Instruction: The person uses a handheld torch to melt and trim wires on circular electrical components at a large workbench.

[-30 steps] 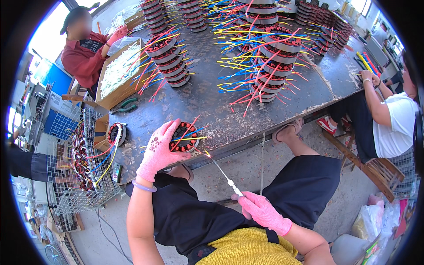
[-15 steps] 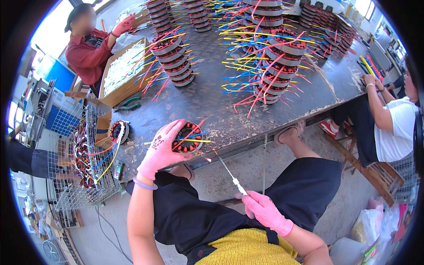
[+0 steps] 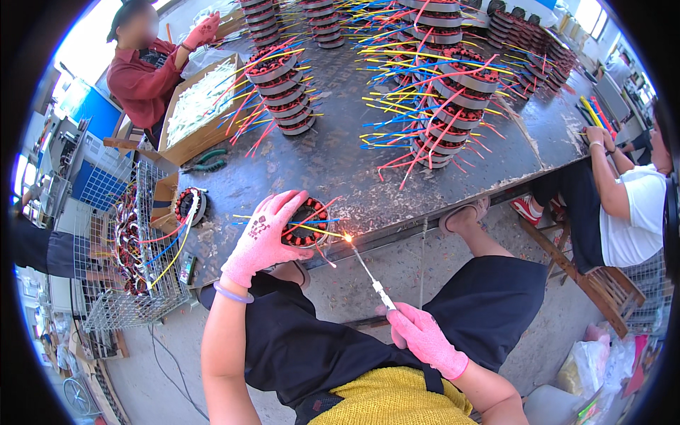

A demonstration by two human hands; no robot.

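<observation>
My left hand (image 3: 261,237), in a pink glove, grips a small motor stator (image 3: 297,237) at the table's near edge. The stator is a dark ring with red insulation; red, blue and yellow wires stick out of it. My gloved right hand (image 3: 426,340) is closed on a thin wand with a white handle (image 3: 383,294), below and right of the stator. A small orange glow (image 3: 348,239) shows at the wand's tip, by the end of a yellow wire. Whether tip and wire touch, I cannot tell.
Stacked stators (image 3: 453,106) with wires jutting out stand across the dark table (image 3: 340,156). Another stator (image 3: 190,205) lies left, near green-handled pliers (image 3: 207,163). A cardboard box (image 3: 202,106) holds pale strips. A wire basket (image 3: 134,308) stands beside the table; co-workers sit left and right.
An orange glow has appeared at the wand's tip, near the yellow wire's end. The stator and my left hand have shifted slightly right, and the stator's wires lie differently.
</observation>
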